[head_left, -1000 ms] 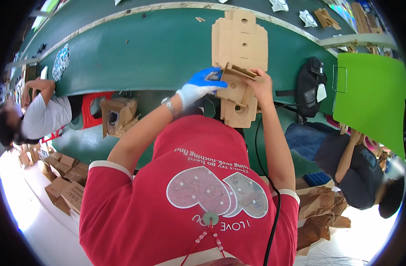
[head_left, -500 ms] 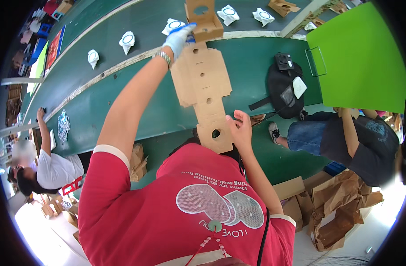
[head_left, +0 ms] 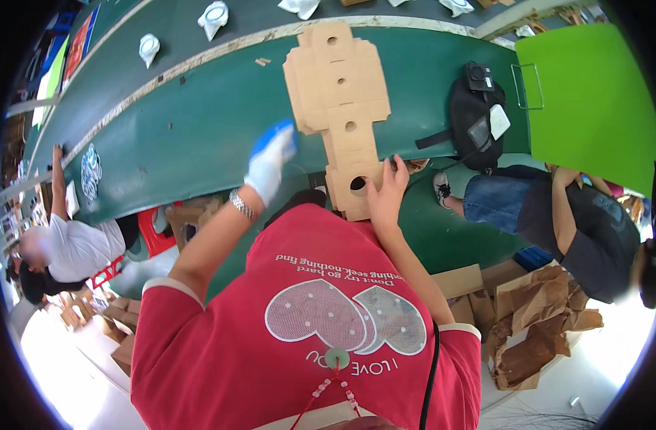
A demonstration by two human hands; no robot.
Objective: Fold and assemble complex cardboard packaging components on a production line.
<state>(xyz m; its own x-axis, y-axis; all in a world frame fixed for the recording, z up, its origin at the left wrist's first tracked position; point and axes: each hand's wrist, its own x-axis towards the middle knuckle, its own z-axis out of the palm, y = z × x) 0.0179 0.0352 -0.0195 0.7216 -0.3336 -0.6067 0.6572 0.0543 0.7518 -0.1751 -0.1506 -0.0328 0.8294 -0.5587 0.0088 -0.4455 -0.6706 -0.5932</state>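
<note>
A flat brown cardboard box blank (head_left: 349,100) with a row of round holes lies lengthwise on the green table, its near end reaching over the edge toward my body. My right hand (head_left: 389,192) is bare, its thumb against the near flap beside the biggest hole and its fingers spread along the right edge. Left of the blank, my left hand (head_left: 269,163) hovers over the table's near edge in a white glove with blue fingertips. Motion smears its fingers, and no object shows in it.
White-wrapped pieces with round rings, one a wrapped piece (head_left: 215,18), lie on the far belt. A black bag (head_left: 477,122) and a green board (head_left: 593,100) are at the right. People sit or stand at both sides. Torn brown paper (head_left: 532,322) fills boxes at lower right.
My left hand has come back from the folded box on the far belt toward my body. That box has moved mostly out of view. My right hand now touches the blank's near flap.
</note>
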